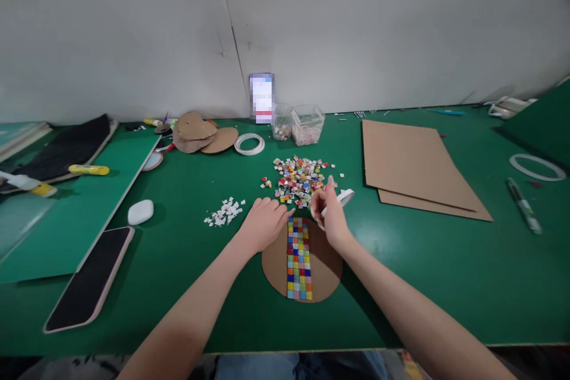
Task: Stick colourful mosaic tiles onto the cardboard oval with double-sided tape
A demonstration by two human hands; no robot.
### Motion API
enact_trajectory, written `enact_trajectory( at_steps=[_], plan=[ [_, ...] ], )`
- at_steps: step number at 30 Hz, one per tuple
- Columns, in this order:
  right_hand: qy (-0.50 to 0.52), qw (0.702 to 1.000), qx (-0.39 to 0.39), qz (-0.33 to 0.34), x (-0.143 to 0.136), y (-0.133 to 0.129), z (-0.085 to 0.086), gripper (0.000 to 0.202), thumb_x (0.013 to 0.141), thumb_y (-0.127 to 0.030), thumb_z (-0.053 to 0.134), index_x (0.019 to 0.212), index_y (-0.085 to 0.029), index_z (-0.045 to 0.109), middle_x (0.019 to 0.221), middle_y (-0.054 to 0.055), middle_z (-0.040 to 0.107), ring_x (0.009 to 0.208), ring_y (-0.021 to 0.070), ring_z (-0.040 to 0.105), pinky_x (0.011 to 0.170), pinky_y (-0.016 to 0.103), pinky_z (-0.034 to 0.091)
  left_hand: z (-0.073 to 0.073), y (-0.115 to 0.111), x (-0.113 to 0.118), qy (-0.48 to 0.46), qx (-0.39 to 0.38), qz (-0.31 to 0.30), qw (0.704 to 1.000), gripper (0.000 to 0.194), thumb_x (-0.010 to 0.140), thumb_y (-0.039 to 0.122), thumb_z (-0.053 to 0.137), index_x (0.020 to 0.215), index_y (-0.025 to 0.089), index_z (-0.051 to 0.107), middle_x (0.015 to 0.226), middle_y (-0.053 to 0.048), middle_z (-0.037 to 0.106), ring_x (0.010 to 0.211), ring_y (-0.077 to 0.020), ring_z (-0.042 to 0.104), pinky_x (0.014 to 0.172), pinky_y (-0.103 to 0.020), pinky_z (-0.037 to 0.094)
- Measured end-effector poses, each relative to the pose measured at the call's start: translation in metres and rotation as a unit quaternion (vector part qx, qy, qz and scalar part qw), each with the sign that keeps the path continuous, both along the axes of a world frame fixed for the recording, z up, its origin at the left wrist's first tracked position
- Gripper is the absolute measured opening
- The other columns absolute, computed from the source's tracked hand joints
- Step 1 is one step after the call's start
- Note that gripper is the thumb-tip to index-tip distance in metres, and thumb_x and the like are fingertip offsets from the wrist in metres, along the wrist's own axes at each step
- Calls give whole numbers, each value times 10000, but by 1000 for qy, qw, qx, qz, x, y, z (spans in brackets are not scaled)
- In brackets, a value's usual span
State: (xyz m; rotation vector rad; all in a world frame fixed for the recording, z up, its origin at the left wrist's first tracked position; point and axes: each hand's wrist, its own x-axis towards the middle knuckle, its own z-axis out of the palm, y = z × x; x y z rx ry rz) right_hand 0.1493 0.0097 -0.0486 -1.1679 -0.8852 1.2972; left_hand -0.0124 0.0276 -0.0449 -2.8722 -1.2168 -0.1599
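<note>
A round cardboard disc (327,267) lies near the table's front edge, with rows of coloured mosaic tiles (299,261) running down its middle. My left hand (266,222) rests at the disc's upper left edge, its fingertips by the top of the tile strip; whether it pinches anything is hidden. Over the upper right of the disc, my right hand (329,214) is closed around a roll of white tape (346,196). Just beyond both hands sits a heap of loose coloured tiles (300,178). White paper bits (225,212) lie left of my left hand.
A lit phone (262,98) leans on the wall beside two clear containers (307,124). Cardboard sheets (409,160) lie at the right. Cardboard discs (222,140) and another tape roll (249,144) are at the back left. A dark phone (91,279) and white case (141,212) lie left.
</note>
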Motion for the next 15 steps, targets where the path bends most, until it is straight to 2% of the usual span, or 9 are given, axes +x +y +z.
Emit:
enact_trajectory(
  at_steps=[4, 8, 12, 15],
  plan=[
    [-58, 996, 57, -34, -10, -5, -9, 532, 814, -623, 352, 492, -204, 416, 425, -44, 357, 368, 77, 290, 350, 229, 205, 1, -13, -4, -2, -10, -4, 1000, 370, 937, 298, 265, 703, 161, 518, 693, -49, 521, 694, -191, 471, 626, -313, 306],
    [-48, 997, 57, -37, -9, -4, -9, 565, 807, -648, 325, 468, -203, 402, 390, -52, 320, 352, 76, 263, 350, 230, 185, 3, -21, -15, -27, -42, -40, 998, 400, 931, 369, 277, 685, 166, 518, 640, -31, 498, 651, -173, 458, 597, -293, 313],
    [-32, 997, 62, 14, -8, -3, -5, 556, 786, -654, 364, 471, -198, 409, 380, -56, 321, 341, 69, 262, 344, 223, 169, -1, -13, -22, -26, -32, -63, 997, 414, 909, 446, 307, 686, 165, 514, 658, -37, 511, 654, -172, 478, 578, -281, 324],
    [-26, 997, 69, 24, -8, -2, -4, 557, 784, -651, 373, 463, -197, 401, 378, -56, 320, 343, 66, 263, 344, 219, 166, -3, -2, -23, -7, -4, -67, 998, 398, 898, 472, 322, 724, 168, 511, 706, -42, 521, 683, -177, 497, 572, -273, 327]
  ],
)
